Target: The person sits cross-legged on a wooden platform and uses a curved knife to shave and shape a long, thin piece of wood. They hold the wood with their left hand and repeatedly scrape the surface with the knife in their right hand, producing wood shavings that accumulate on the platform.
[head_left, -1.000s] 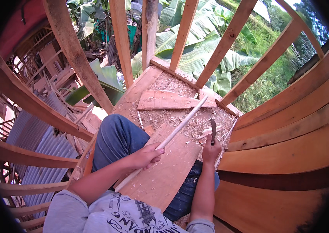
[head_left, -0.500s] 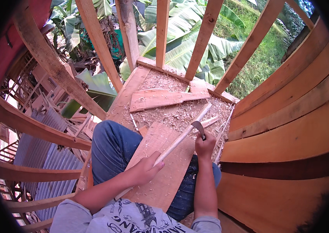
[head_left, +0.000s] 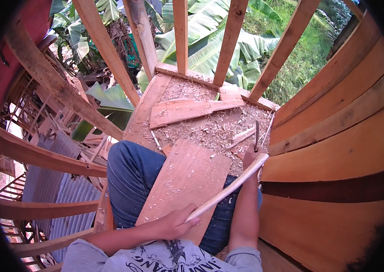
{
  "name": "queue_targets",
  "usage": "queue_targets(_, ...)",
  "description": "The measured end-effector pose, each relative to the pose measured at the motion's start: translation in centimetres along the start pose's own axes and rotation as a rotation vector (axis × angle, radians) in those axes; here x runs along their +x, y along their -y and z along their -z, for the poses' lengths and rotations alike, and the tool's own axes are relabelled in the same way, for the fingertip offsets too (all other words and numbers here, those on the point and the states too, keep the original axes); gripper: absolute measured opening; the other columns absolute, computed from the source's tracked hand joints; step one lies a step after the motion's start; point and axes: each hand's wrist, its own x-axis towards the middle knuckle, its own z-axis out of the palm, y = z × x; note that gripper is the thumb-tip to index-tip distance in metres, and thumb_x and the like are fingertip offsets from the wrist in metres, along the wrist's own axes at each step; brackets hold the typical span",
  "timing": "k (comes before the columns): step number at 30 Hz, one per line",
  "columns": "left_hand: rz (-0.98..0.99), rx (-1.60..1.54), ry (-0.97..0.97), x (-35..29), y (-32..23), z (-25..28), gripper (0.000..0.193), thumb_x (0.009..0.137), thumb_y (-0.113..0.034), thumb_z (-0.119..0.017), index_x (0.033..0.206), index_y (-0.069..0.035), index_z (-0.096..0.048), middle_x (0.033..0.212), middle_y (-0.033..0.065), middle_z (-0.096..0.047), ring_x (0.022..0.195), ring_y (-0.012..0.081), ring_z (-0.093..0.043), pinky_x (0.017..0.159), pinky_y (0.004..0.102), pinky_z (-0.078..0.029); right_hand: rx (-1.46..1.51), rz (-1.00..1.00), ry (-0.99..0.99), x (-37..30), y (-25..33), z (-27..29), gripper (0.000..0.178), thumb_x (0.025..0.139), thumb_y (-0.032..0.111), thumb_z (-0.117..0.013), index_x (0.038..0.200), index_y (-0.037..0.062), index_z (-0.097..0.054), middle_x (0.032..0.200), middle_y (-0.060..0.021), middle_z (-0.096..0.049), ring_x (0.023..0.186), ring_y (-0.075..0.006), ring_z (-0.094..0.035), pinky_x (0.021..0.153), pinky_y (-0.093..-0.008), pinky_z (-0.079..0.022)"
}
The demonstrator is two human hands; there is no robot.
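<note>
My left hand (head_left: 177, 223) is closed around the near end of a pale, slightly bent wooden stick (head_left: 228, 190). The stick slants up to the right, and its far end passes in front of my right wrist. My right hand (head_left: 251, 156), partly hidden by the stick, grips a knife; its dark, narrow blade (head_left: 257, 132) points away from me, apart from the stick. Across my lap lies a flat wooden board (head_left: 185, 181) with a few shavings on it.
Wood shavings (head_left: 192, 131) cover the floor ahead, around a cut plank (head_left: 192, 111) and a small split piece of wood (head_left: 243, 134). Upright slats (head_left: 180, 36) stand along the far edge. A plank wall (head_left: 328, 158) rises close on my right; open railing (head_left: 47, 163) curves along my left.
The knife has come off the stick and moved right and away. The stick's far end has swung right and nearer to me, while my left hand has shifted slightly nearer.
</note>
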Motion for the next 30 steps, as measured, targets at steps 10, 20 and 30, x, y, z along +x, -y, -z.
queue_targets(10,-0.002,-0.531,-0.110,1.3,-0.7,4.4,0.017,0.102,-0.025,-0.039,0.098,-0.008,-0.042,0.065,-0.0054,-0.032,0.052,0.0044,-0.028,0.046,0.0224,-0.024,0.200,-0.037,0.040,-0.8,0.4,0.2,0.036,0.086,0.020,-0.058,0.064,-0.0087,-0.055,0.046,-0.0151,-0.045,0.043,-0.0215,-0.046,0.048,-0.0401,-0.035)
queue_targets(20,0.008,-0.209,-0.169,2.1,0.5,2.3,0.018,0.101,-0.024,-0.040,0.100,-0.006,-0.043,0.067,-0.0004,-0.040,0.057,0.0088,-0.038,0.052,0.0260,-0.034,0.011,0.209,0.163,-2.9,3.8,0.0,0.021,0.079,0.018,-0.060,0.069,-0.0012,-0.063,0.060,-0.0232,-0.056,0.059,-0.0415,-0.058,0.054,-0.0455,-0.044)
queue_targets(30,0.003,-0.017,-0.065,0.7,-2.8,0.1,0.021,0.099,-0.022,-0.044,0.103,-0.001,-0.045,0.073,0.0130,-0.050,0.069,0.0222,-0.053,0.066,0.0354,-0.042,0.286,-0.235,-0.006,0.3,-0.4,-1.6,0.039,0.088,0.020,-0.054,0.063,-0.0094,-0.060,0.051,-0.0169,-0.057,0.053,-0.0257,-0.062,0.052,-0.0382,-0.044)
